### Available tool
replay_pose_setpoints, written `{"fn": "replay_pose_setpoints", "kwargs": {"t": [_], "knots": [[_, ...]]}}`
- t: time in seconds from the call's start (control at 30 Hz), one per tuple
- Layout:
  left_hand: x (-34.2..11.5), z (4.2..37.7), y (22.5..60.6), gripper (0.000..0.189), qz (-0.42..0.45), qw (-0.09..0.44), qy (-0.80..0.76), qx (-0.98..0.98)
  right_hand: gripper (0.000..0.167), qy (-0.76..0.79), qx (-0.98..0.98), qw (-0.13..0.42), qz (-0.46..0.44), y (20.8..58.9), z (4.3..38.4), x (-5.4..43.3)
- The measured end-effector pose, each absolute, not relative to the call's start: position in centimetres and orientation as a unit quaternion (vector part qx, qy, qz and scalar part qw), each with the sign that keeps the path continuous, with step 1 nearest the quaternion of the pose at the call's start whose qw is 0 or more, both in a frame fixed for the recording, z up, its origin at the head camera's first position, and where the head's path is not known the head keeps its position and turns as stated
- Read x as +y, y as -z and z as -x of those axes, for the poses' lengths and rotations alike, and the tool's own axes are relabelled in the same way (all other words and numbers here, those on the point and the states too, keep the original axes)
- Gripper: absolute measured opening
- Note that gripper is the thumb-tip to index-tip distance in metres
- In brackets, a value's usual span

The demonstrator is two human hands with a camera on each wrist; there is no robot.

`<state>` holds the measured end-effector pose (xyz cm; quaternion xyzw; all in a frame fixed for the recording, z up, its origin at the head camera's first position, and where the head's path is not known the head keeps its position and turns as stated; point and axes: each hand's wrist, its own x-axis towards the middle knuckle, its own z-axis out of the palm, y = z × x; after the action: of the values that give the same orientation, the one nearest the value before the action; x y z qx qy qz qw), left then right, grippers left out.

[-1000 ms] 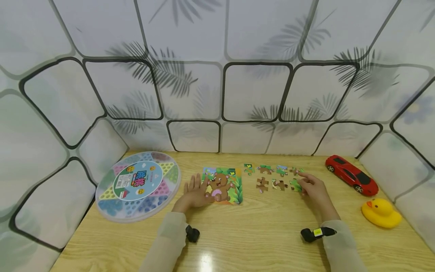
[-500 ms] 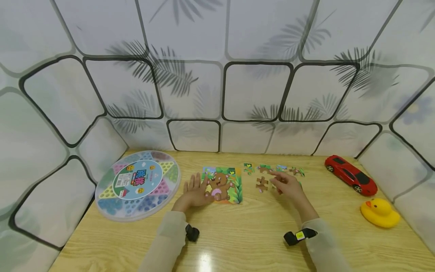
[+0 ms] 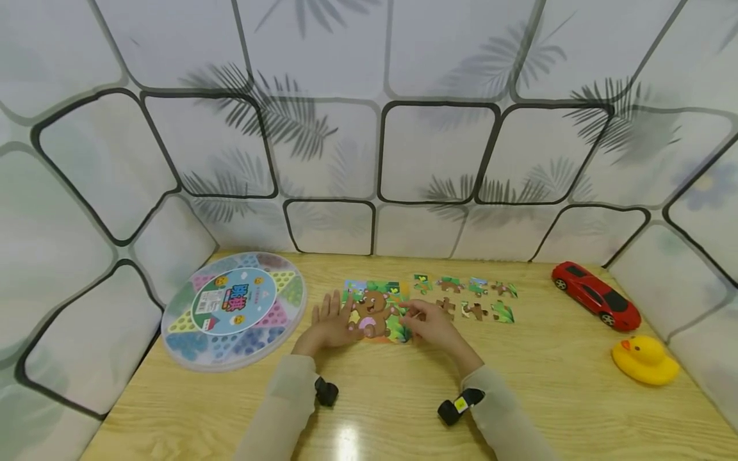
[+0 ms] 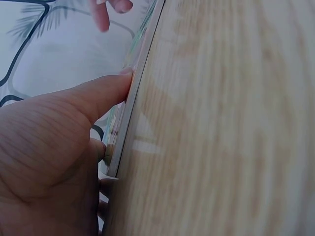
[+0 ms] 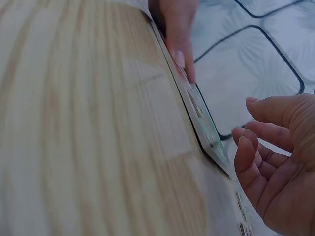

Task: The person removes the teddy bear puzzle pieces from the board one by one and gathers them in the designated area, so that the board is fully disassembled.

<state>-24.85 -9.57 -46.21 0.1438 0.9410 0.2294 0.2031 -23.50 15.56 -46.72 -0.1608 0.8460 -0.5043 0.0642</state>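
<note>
A square bear jigsaw puzzle (image 3: 373, 315) lies flat on the wooden table. My left hand (image 3: 330, 328) rests at its left side with straight fingers. In the left wrist view the thumb of that hand (image 4: 54, 132) touches the puzzle's edge. Beside the puzzle's right edge is my right hand (image 3: 429, 325), overlapping it in the head view. Its fingers are loosely curled, and the right wrist view shows nothing in this hand (image 5: 288, 169), a little above the board (image 5: 211, 140). Loose jigsaw pieces (image 3: 475, 312) lie in two rows to the right, one (image 3: 447, 308) partly hidden behind that hand.
At the left stands a round Chinese checkers board (image 3: 233, 310) in a clear cover. A red toy car (image 3: 596, 296) and a yellow rubber duck (image 3: 644, 360) sit on the right. A patterned cloth wall (image 3: 438, 153) closes off the back and sides.
My right hand has moved left, from the far-right jigsaw pieces across the rows to the puzzle's right edge. The left hand and the pieces have stayed in place.
</note>
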Motion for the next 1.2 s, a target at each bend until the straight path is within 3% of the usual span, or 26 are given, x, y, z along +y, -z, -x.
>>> {"fn": "replay_pose_setpoints", "kwargs": {"t": [0.3,0.63,0.8,1.2], "knots": [[-9.4,25.0,46.2,0.091,-0.142,0.202,-0.213,0.945,0.037,0.473,0.860,0.077,0.174,47.4,23.6,13.1],[-9.6,25.1,46.3,0.084,-0.154,0.203,-0.206,0.945,0.034,0.385,0.906,0.042,0.170,47.7,24.0,11.8],[-10.1,25.3,46.4,0.073,-0.170,0.209,-0.220,0.938,0.031,0.385,0.909,0.047,0.152,47.4,23.9,11.5],[-11.2,25.3,46.5,0.071,-0.195,0.212,-0.264,0.921,0.024,0.387,0.910,0.056,0.136,47.4,23.8,11.3]]}}
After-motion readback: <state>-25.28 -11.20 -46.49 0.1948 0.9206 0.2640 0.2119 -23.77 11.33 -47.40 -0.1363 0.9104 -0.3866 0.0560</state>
